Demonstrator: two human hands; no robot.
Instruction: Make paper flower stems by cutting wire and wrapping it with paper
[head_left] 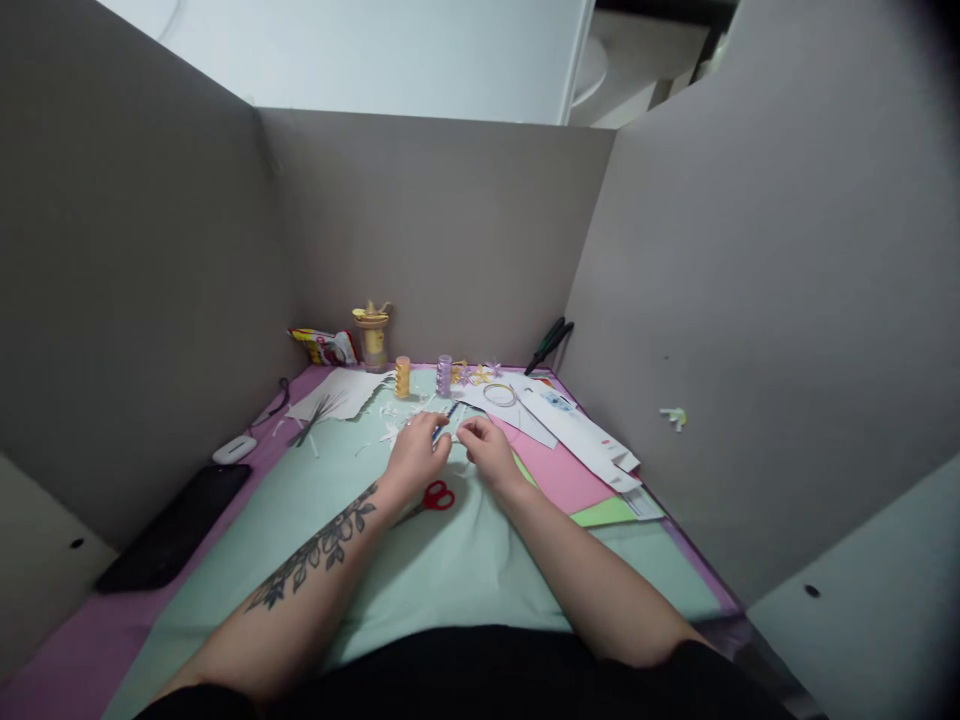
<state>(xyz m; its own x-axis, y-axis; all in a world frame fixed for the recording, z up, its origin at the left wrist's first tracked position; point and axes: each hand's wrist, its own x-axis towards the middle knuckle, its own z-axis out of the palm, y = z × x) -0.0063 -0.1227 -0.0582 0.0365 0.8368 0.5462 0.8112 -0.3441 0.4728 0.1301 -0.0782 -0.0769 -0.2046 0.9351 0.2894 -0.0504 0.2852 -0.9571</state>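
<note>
My left hand is closed, its fingers curled toward the other hand; what they hold, if anything, is too small to make out. A slim blue stick-like thing shows by its fingers, and I cannot tell if it is gripped or lies behind. My right hand is pinched just to the right, with a thin whitish bit at its fingertips that I cannot name. Below the hands lie scissors with red handles, partly hidden by the left wrist. White paper scraps are scattered left of the hands.
Orange and lilac ribbed cylinders stand behind the hands, beside small star-like flowers and a wire ring. Pink paper lies right. Black-handled pliers lean at the back. A black phone-like slab lies left. Grey panels enclose the table.
</note>
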